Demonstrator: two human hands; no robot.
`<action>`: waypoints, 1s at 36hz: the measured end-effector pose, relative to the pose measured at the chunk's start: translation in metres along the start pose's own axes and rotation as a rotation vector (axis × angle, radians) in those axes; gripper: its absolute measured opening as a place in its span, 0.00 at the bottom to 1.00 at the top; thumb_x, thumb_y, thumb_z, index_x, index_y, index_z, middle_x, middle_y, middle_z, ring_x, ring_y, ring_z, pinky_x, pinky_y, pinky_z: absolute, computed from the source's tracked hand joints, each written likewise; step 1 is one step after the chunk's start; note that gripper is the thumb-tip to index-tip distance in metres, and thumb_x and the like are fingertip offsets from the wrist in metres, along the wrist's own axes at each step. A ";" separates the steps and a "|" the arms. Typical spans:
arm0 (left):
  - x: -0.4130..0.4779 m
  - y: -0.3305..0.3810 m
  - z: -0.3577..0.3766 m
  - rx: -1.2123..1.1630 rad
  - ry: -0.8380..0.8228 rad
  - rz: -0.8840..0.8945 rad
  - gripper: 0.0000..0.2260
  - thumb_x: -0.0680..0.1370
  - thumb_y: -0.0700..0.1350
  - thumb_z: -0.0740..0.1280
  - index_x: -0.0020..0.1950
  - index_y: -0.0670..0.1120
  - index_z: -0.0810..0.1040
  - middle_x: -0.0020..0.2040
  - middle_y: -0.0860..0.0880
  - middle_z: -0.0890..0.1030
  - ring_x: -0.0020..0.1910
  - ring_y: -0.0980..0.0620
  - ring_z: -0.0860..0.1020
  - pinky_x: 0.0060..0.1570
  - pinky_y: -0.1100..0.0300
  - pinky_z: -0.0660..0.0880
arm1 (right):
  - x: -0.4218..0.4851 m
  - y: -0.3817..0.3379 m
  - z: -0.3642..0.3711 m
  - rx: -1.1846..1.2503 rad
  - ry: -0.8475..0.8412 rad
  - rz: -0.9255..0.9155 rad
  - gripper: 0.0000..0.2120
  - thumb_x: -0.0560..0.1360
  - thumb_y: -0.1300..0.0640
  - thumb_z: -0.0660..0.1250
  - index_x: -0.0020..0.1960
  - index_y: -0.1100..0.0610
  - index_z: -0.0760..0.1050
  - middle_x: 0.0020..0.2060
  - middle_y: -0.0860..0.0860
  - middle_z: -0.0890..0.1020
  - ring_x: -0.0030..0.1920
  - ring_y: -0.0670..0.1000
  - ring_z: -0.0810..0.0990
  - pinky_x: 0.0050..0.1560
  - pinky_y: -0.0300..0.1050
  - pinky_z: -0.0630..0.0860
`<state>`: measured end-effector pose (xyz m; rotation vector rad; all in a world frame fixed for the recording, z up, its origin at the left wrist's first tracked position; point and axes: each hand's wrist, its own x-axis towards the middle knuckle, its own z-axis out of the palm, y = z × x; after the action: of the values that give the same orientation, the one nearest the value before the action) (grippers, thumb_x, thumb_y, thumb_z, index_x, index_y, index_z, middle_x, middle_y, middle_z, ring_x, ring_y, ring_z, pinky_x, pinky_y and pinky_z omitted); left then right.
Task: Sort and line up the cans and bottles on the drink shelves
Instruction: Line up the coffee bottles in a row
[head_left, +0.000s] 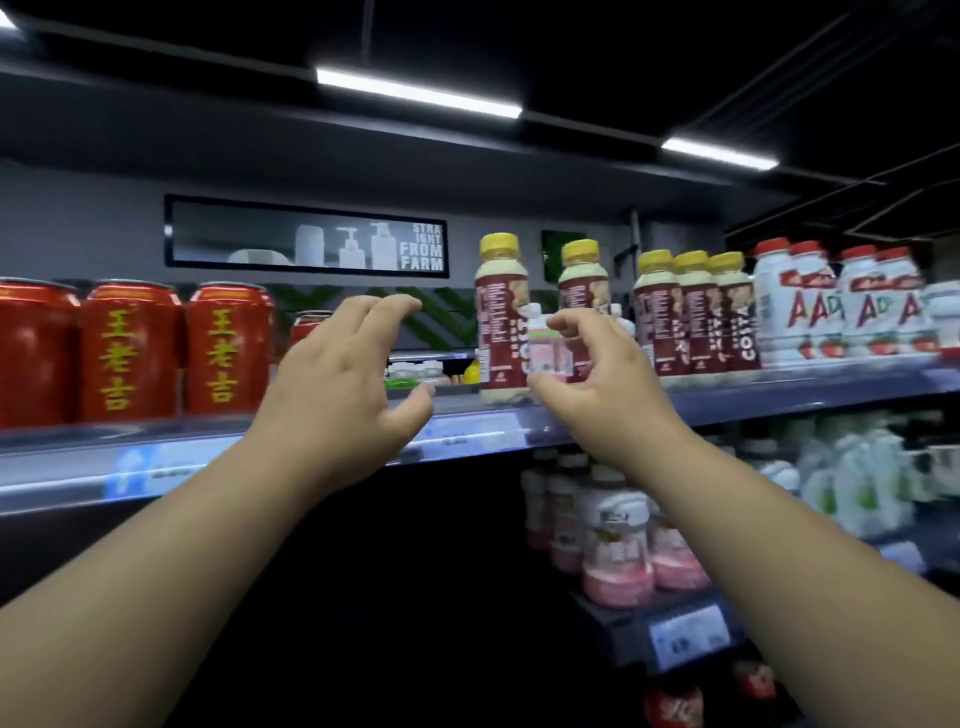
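Observation:
My left hand (343, 374) is raised to the upper shelf (467, 431), its fingers spread, curved and holding nothing. It hovers in the gap between the red cans (228, 348) and a yellow-capped Costa bottle (501, 322). My right hand (597, 374) is just right of that bottle, thumb low and fingers curved. A small pink-and-white bottle (548, 351) shows between the thumb and index finger, and no firm grip on it is visible. More Costa bottles (693, 317) and white AD bottles (841, 306) stand further right. One red can (309, 327) sits further back, behind my left hand.
A lower shelf (670, 629) on the right carries pink-and-white bottles (618, 545) and green-and-white bottles (852, 483). Red items (675, 706) show below that. A sign with white bottles (306, 241) hangs on the back wall above the gap.

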<state>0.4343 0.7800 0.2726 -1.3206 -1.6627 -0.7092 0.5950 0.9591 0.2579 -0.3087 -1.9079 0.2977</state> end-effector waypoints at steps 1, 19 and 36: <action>0.006 0.008 0.008 -0.014 0.001 -0.017 0.31 0.74 0.52 0.71 0.75 0.51 0.64 0.68 0.49 0.70 0.64 0.47 0.72 0.59 0.50 0.70 | 0.003 0.012 -0.008 -0.027 0.006 0.003 0.22 0.76 0.54 0.71 0.68 0.50 0.71 0.59 0.46 0.71 0.58 0.45 0.70 0.59 0.43 0.68; 0.070 0.073 0.082 -0.138 -0.124 -0.484 0.44 0.69 0.59 0.76 0.75 0.56 0.53 0.61 0.49 0.79 0.55 0.48 0.80 0.55 0.51 0.76 | 0.071 0.109 -0.019 0.083 -0.249 0.090 0.41 0.72 0.48 0.73 0.76 0.47 0.51 0.53 0.48 0.81 0.52 0.53 0.81 0.55 0.53 0.77; 0.074 0.078 0.099 -0.095 -0.096 -0.508 0.38 0.71 0.59 0.71 0.74 0.60 0.52 0.57 0.55 0.77 0.50 0.53 0.79 0.51 0.50 0.77 | 0.078 0.104 -0.003 0.233 -0.272 -0.069 0.46 0.65 0.42 0.80 0.74 0.46 0.58 0.58 0.45 0.80 0.55 0.48 0.81 0.58 0.52 0.78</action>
<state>0.4771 0.9186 0.2865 -1.0090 -2.0933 -1.0413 0.5782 1.0838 0.2908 -0.0465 -2.1195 0.5327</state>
